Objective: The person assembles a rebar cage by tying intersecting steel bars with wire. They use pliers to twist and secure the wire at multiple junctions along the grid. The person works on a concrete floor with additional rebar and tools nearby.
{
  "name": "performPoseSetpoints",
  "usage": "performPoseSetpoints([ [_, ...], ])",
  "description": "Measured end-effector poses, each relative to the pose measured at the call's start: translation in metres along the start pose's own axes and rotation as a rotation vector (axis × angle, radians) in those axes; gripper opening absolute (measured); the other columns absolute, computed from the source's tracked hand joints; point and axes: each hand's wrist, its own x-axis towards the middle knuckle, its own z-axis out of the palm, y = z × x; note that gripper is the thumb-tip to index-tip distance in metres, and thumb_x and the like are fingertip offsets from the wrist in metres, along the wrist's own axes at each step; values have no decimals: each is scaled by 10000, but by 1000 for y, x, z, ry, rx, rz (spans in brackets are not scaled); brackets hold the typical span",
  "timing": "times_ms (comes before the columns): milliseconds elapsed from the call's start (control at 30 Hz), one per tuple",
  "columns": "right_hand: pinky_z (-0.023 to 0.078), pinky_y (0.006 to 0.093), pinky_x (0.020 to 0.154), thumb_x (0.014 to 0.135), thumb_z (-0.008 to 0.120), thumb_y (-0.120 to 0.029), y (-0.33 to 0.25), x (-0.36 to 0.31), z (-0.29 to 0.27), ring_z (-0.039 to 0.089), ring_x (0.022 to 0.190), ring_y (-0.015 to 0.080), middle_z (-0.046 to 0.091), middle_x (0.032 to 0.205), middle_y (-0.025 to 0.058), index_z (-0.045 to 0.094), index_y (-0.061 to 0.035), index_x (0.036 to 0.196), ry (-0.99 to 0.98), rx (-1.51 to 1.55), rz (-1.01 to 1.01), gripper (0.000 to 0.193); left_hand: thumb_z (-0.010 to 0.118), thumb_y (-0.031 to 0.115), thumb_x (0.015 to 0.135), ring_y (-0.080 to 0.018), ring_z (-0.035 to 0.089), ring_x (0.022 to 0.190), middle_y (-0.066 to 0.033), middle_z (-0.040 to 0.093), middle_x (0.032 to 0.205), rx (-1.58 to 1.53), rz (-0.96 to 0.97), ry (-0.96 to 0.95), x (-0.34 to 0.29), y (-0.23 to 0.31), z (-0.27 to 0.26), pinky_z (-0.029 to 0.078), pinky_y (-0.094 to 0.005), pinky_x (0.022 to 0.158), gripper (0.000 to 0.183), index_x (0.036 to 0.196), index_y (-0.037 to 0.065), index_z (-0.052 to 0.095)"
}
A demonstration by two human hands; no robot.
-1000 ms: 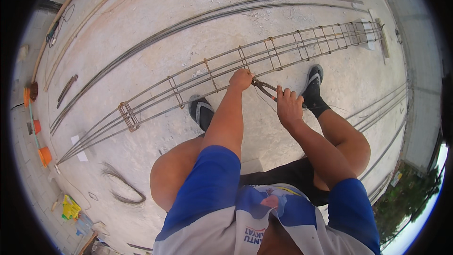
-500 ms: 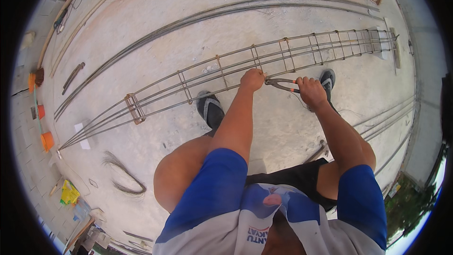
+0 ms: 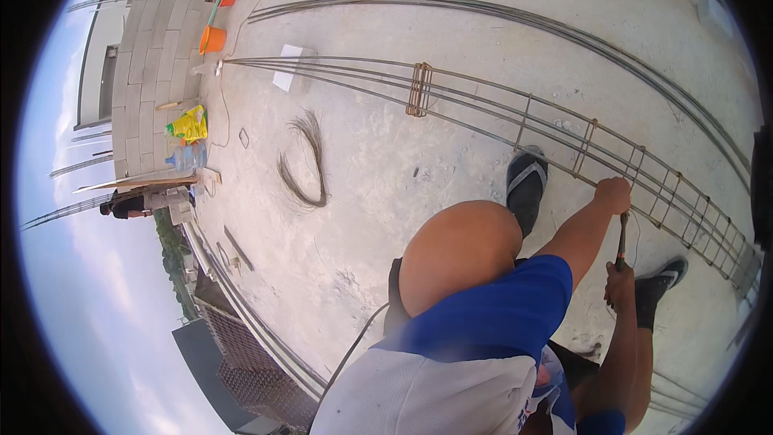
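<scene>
A long rebar cage (image 3: pixel 555 135), made of steel bars and square stirrups, stretches across the floor in front of me. My left hand (image 3: pixel 613 195) is closed at its near bar, beside a stirrup; what the fingers grip is hidden. Just below it, my right hand (image 3: pixel 620 286) is wrapped around the handles of end-cutting nippers (image 3: pixel 622 242). The nippers point up toward my left hand, and their jaws are hard to make out. A thin wire (image 3: pixel 638 234) hangs near the cage by the tool. My feet in dark socks and sandals (image 3: pixel 527 181) stand at the cage's near side.
Loose long bars (image 3: pixel 483 6) lie beyond the cage. A bundle of tie wire (image 3: pixel 312 163) rests on the concrete at left. A white block (image 3: pixel 288 72) sits under the bars' far left end. Orange bucket (image 3: pixel 212 39), yellow bag (image 3: pixel 190 125) and water bottle (image 3: pixel 187 156) stand by the block wall.
My view has swung left, bringing in the wall, sky and another person far off. My hands stay at the cage; the nippers appear turned from lying sideways to upright beneath my left hand.
</scene>
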Motion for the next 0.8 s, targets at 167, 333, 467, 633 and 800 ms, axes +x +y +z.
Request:
performPoseSetpoints([
  [167, 452, 349, 419, 921, 595, -310, -34, -27, 20, 520, 473, 167, 474, 614, 32, 483, -84, 834, -253, 682, 191, 267, 624, 258, 797, -310, 650, 946, -134, 667, 958, -98, -57, -21, -8, 0, -7, 513, -431, 796, 239, 896, 55, 703],
  [333, 451, 355, 419, 930, 573, -306, -24, -21, 16, 503, 457, 181, 470, 605, 35, 483, -82, 871, -200, 571, 152, 249, 629, 313, 833, -292, 607, 944, -100, 631, 937, 67, 36, 456, -33, 17, 7, 451, -428, 793, 257, 904, 77, 701],
  [467, 452, 364, 418, 939, 543, -309, -22, -20, 25, 509, 446, 191, 489, 601, 34, 486, -88, 898, -253, 593, 120, 231, 647, 319, 815, -324, 631, 1010, -154, 664, 1029, 123, 171, 8, -68, 51, -72, 490, -424, 839, 326, 991, 51, 707],
  [633, 466, 421, 452, 939, 523, -301, 3, -2, 25, 518, 448, 219, 502, 553, 35, 493, -109, 902, -296, 578, 120, 198, 629, 339, 853, -324, 616, 1067, -128, 662, 1143, 157, 403, 281, -152, 51, -240, 490, -418, 888, 358, 1062, 59, 707],
  [800, 396, 445, 517, 904, 578, -386, 8, 14, 16, 399, 486, 229, 389, 575, 25, 474, -145, 853, -205, 527, 181, 268, 637, 275, 807, -320, 639, 1003, -159, 680, 1037, 108, 270, 498, -261, -3, -328, 493, -423, 866, 333, 1041, 46, 698],
])
